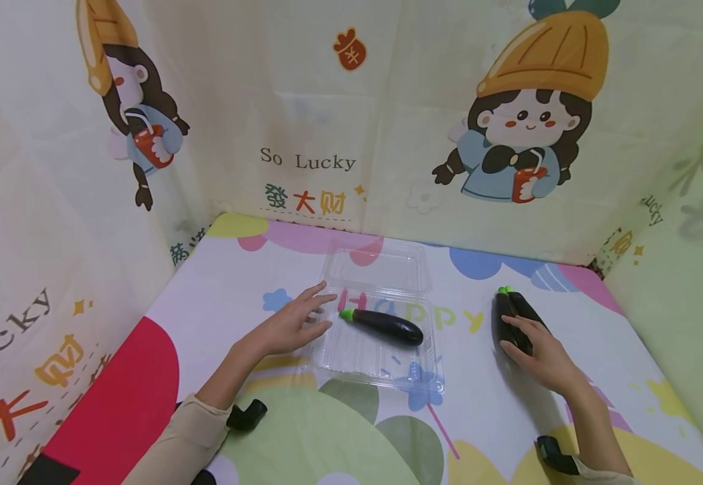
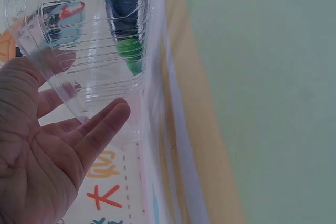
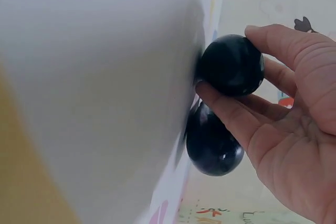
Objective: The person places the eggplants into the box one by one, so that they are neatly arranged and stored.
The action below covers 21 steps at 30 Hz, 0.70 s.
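A clear plastic clamshell box [image 1: 351, 360] lies open on the table, its lid folded back away from me. One dark eggplant [image 1: 387, 327] with a green stem end rests inside, stem pointing left. My left hand [image 1: 290, 327] is at the box's left side, fingers extended; in the left wrist view its fingertips reach right at the clear wall. To the right, two more eggplants lie side by side, stems away from me. My right hand [image 1: 542, 353] grips the left eggplant [image 3: 231, 66] between thumb and fingers. Beside it, the other eggplant [image 3: 215, 142] sits against the forefinger.
A printed cloth [image 1: 224, 289] with colourful shapes and letters covers the table. Cartoon-printed curtains [image 1: 309, 114] stand along the back and both sides. A dark wrist camera [image 1: 248, 414] sticks out from the left sleeve, another [image 1: 556, 455] from the right.
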Motion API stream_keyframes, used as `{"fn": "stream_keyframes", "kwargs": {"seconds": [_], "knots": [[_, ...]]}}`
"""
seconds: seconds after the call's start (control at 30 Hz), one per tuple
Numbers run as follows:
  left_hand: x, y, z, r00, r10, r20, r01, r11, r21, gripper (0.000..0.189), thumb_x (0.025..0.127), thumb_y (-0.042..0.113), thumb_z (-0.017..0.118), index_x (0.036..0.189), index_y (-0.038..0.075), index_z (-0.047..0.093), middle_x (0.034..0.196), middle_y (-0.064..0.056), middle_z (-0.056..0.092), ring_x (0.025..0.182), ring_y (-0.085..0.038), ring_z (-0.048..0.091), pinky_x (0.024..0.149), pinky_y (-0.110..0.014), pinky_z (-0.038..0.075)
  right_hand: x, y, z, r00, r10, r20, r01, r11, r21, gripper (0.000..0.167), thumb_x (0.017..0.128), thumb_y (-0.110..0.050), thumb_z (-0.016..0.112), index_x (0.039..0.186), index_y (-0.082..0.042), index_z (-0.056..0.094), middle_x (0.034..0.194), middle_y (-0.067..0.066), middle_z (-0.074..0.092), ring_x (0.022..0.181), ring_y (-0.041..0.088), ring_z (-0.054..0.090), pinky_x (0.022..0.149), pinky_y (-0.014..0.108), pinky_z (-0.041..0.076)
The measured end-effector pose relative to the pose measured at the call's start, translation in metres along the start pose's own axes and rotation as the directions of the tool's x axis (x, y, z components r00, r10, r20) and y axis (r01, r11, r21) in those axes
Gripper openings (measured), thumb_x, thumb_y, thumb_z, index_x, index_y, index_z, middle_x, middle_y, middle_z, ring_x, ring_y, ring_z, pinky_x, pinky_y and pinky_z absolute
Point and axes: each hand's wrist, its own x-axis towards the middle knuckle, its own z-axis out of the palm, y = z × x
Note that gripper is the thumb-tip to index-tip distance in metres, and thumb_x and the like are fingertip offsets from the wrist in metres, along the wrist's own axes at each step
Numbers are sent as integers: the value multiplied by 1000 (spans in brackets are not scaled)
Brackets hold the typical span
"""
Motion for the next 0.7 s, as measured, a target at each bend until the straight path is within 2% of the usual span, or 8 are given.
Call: {"fn": "stream_keyframes", "kwargs": {"seconds": [0.37,0.7], "knots": [[-1,1,0,1000,-6,1,6,1000,-10,60,102,24,64,157,9,42,169,-19,19,117,-37,67,99,-49,55,-1,-1,0,998,-50,-25,50,999,17,50,98,-13,68,142,4,52,143,35,46,128,61,43,94,74,40],[-1,0,0,1000,-3,2,3,1000,-12,60,103,23,63,157,8,42,169,-19,19,117,-37,67,99,-50,55,1,-7,-2,999,-29,-27,30,999,28,51,99,-14,67,145,3,50,145,34,44,129,60,42,94,75,40]]}}
